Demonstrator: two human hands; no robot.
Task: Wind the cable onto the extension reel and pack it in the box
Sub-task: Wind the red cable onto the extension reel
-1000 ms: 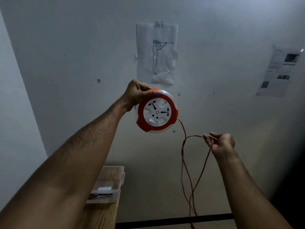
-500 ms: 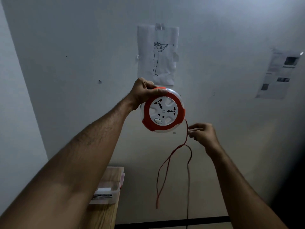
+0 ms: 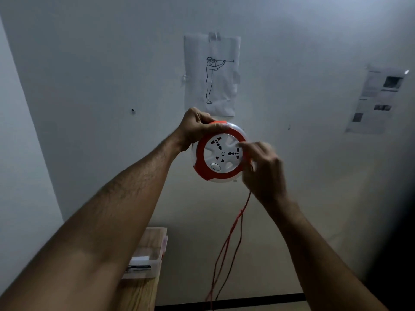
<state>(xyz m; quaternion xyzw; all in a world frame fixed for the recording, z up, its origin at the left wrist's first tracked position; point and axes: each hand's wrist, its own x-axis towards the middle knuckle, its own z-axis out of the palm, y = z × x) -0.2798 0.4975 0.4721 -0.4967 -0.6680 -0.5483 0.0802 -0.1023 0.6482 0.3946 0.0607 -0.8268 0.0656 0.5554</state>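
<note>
Reel: round, white-faced, orange-ringed, red cable dangling.

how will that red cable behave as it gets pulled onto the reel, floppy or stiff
Probably floppy: the red cable hangs from the reel in thin, slack strands. Its loose strands cross, so it may tangle. It looks light, since the right hand handles it with fingertips while the left hand grips the reel.
</note>
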